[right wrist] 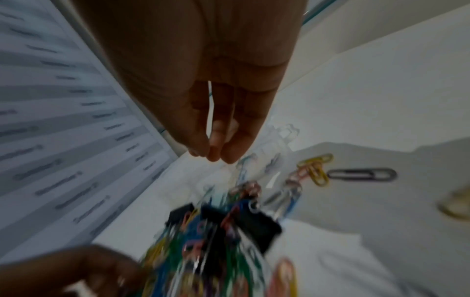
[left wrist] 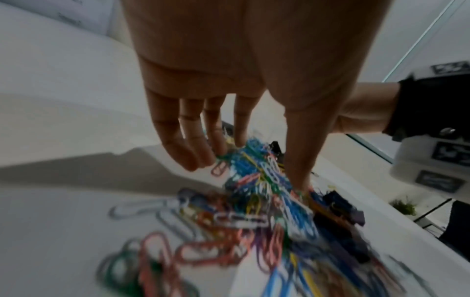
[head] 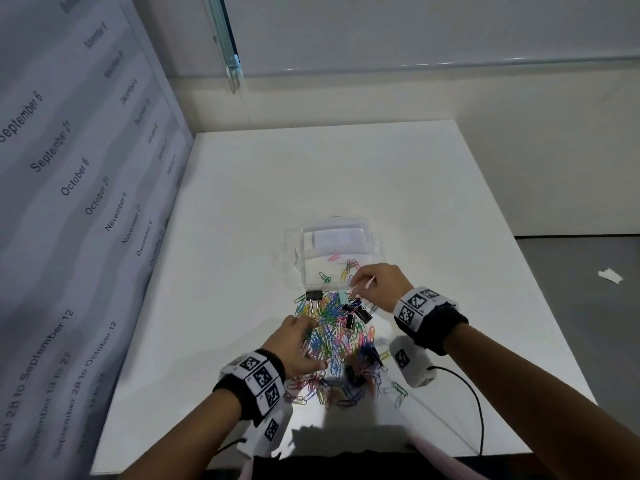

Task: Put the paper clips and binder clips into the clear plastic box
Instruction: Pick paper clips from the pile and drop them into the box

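1. White matte counter [head: 242, 202] sits in a corner, a pale wall behind it and a grey-striped sheet of printed dates [head: 69, 168] hanging at its left.
2. The heap of coloured wire paper clips [head: 332, 337] and black metal binder clips [head: 360, 311] lies just before the clear plastic box [head: 375, 245], which holds a few clips.
3. The left hand [head: 294, 341] rests relaxed, fingers spread, on the heap.
4. The right hand [head: 377, 282] hovers over the box's near edge, fingertips pinched together; whether they hold a clip is unclear.

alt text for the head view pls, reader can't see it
Two hands work a heap of coloured paper clips and black binder clips on a white table. The left hand reaches into the heap; the right hand hovers at the clear box, which holds a few clips.
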### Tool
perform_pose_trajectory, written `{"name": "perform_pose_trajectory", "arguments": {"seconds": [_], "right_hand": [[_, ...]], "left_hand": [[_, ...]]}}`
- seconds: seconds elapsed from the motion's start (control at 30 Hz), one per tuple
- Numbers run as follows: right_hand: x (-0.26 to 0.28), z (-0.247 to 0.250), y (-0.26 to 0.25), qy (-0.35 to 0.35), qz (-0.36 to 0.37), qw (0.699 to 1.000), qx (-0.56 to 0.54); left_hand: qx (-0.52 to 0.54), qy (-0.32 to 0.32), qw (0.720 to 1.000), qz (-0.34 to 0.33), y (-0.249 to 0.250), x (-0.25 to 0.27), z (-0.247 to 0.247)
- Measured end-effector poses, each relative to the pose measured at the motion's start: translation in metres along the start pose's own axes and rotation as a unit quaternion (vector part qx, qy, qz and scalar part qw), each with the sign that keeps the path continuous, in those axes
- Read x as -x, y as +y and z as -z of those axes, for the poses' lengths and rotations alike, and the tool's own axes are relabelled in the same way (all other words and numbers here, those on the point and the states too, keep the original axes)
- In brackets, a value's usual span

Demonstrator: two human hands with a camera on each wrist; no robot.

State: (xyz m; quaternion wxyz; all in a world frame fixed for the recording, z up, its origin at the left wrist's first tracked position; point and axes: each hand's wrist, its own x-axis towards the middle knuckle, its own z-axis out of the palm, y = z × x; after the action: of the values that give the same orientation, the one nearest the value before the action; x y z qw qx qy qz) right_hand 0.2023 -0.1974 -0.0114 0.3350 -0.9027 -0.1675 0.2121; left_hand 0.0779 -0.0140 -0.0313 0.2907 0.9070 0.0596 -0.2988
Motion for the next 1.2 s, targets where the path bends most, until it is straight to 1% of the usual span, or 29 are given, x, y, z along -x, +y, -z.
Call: {"name": "perform_pose_trajectory", "arguments": {"seconds": [0.07,0.17,0.2,0.27,0.33,0.43,0.53,0.6,0.67,0.77,0.8,0.93,1.03,1.13,1.2], "right_hand": [[0.013,-0.012,0.005,-0.052,0.004,0.998,0.022],[0.033,-0.035,0.011,-0.175,0.015,0.979,0.101],[0.039,-0.043,0.013,-0.19,0.025,0.975,0.11],[0.049,-0.059,0.017,-0.177,0.051,0.978,0.096],[0.051,-0.068,0.017,-0.154,0.066,0.98,0.106],[0.048,-0.068,0.012,-0.164,0.043,0.977,0.128],[0.045,-0.061,0.009,-0.159,0.025,0.98,0.119],[0.045,-0.054,0.008,-0.146,0.005,0.983,0.11],[0.044,-0.05,0.009,-0.121,-0.011,0.989,0.085],[0.045,-0.048,0.012,-0.093,-0.016,0.993,0.065],[0.046,-0.048,0.013,-0.098,-0.014,0.993,0.066],[0.044,-0.05,0.01,-0.17,-0.005,0.979,0.108],[0.039,-0.051,0.007,-0.16,-0.009,0.981,0.107],[0.038,-0.044,0.007,-0.13,-0.006,0.988,0.079],[0.036,-0.037,0.008,-0.112,-0.004,0.991,0.073]], "left_hand": [[0.006,0.001,1.0,-0.004,-0.002,-0.001,-0.009],[-0.006,0.023,0.999,-0.025,0.003,-0.004,-0.019],[-0.011,0.032,0.999,-0.036,0.005,-0.005,-0.021],[-0.03,0.044,0.997,-0.049,0.009,-0.009,-0.026],[-0.033,0.056,0.997,-0.049,0.011,-0.012,-0.029],[0.0,0.079,0.996,-0.041,0.01,-0.016,-0.028],[0.009,0.08,0.995,-0.056,0.005,-0.016,-0.025],[0.023,0.076,0.995,-0.055,0.0,-0.016,-0.023],[0.078,0.085,0.992,-0.041,-0.007,-0.017,-0.022],[0.22,0.099,0.97,-0.001,-0.018,-0.016,-0.023],[0.257,0.1,0.961,0.01,-0.02,-0.016,-0.023],[0.347,0.105,0.931,0.038,-0.013,-0.016,-0.017],[0.401,0.095,0.91,0.055,-0.005,-0.018,-0.011],[0.483,0.079,0.869,0.08,0.003,-0.021,-0.003],[0.537,0.067,0.837,0.078,0.009,-0.024,0.006]]}}
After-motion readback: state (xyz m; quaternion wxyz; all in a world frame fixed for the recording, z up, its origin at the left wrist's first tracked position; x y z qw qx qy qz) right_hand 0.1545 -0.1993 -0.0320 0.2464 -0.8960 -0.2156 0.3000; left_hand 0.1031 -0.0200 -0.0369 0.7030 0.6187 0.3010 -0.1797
